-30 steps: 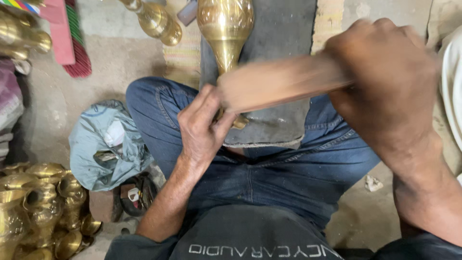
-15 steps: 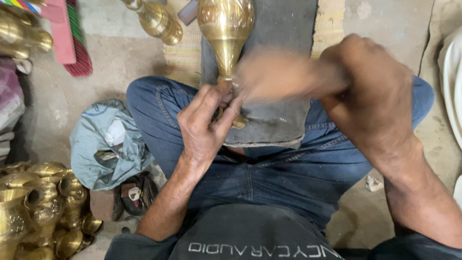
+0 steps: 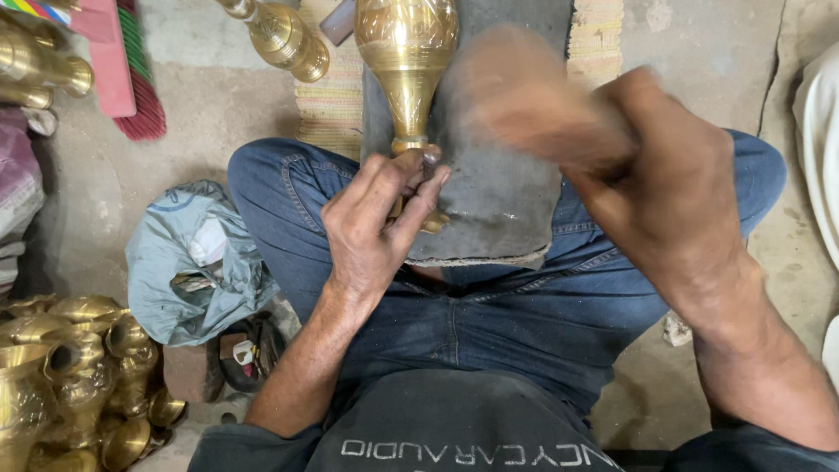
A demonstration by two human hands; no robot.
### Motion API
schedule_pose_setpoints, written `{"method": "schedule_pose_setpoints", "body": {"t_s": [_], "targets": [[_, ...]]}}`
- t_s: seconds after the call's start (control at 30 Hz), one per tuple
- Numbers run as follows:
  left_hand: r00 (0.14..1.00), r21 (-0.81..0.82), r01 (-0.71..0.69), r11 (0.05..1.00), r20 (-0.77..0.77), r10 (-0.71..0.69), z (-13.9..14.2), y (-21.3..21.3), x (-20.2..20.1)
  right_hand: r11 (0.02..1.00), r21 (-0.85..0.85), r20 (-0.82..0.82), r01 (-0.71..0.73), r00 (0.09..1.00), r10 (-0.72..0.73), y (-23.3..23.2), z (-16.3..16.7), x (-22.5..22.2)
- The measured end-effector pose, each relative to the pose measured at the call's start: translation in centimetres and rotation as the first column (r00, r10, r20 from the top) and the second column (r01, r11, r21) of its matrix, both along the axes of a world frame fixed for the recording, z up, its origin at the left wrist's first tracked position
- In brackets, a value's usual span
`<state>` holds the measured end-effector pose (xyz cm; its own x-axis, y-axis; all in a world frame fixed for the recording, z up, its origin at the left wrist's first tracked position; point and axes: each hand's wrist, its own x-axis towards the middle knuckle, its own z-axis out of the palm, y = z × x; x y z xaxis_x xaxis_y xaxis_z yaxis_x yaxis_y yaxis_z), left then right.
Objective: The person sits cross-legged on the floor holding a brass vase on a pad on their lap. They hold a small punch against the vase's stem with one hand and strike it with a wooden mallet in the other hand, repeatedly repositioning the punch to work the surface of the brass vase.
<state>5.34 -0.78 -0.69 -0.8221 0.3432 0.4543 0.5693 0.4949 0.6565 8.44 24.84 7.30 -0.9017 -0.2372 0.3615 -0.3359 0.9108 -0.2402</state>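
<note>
A brass vase (image 3: 407, 61) lies on a dark grey pad (image 3: 498, 192) across my lap, its narrow stem toward me. My left hand (image 3: 371, 218) pinches a small metal punch (image 3: 430, 160) against the vase's stem near the foot. My right hand (image 3: 664, 183) grips a wooden mallet (image 3: 533, 96), which is blurred by motion and raised above the pad, to the right of the vase. The vase's foot is partly hidden under my left fingers.
More brass vases stand at the lower left (image 3: 70, 376), the upper left (image 3: 35, 61) and the top (image 3: 280, 35). A crumpled grey-blue bag (image 3: 188, 262) lies by my left knee. A pink and green brush (image 3: 131, 70) and a woven mat (image 3: 336, 87) lie on the concrete floor.
The mallet in my right hand has swung from low over the punch up and to the right. My left hand has stayed on the punch at the vase's stem.
</note>
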Motion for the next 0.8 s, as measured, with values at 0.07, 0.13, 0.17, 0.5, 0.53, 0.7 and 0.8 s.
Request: {"method": "schedule_pose_setpoints", "body": {"t_s": [0.07, 0.13, 0.17, 0.5, 0.53, 0.7, 0.8], "targets": [[0.998, -0.123, -0.004, 0.992, -0.062, -0.004, 0.0, -0.2, -0.1, 0.998, 0.055, -0.050, 0.006, 0.999, -0.003, 0.0, -0.1, 0.1], [0.995, -0.090, 0.028, 0.996, -0.096, -0.037, 0.0, -0.4, -0.1, 0.996, 0.091, -0.128, 0.017, 0.992, -0.005, 0.2, -0.2, 0.3], [0.994, -0.076, 0.037, 0.996, -0.100, -0.044, 0.1, -0.5, 0.1, 0.999, -0.052, -0.065, 0.018, 0.998, -0.021, 0.2, -0.4, 0.4], [0.992, -0.128, 0.102, 0.987, -0.067, -0.111, 1.1, -0.5, -0.4, 0.991, -0.113, -0.075, 0.073, 0.994, -0.082, 0.6, -2.9, 0.8], [0.988, -0.153, 0.114, 0.982, -0.081, -0.128, 1.2, -0.5, -0.6, 0.991, 0.125, -0.171, 0.044, 0.985, -0.022, 0.7, -3.1, 0.9], [0.984, -0.193, 0.133, 0.972, -0.094, -0.153, 1.3, -0.5, -1.1, 0.992, -0.099, -0.004, 0.080, 0.997, -0.081, 1.4, -4.0, 1.3], [0.983, -0.202, 0.130, 0.971, -0.100, -0.152, 1.3, -0.3, -1.2, 0.994, 0.010, -0.098, 0.113, 0.989, -0.111, 1.6, -4.6, 1.5]]}}
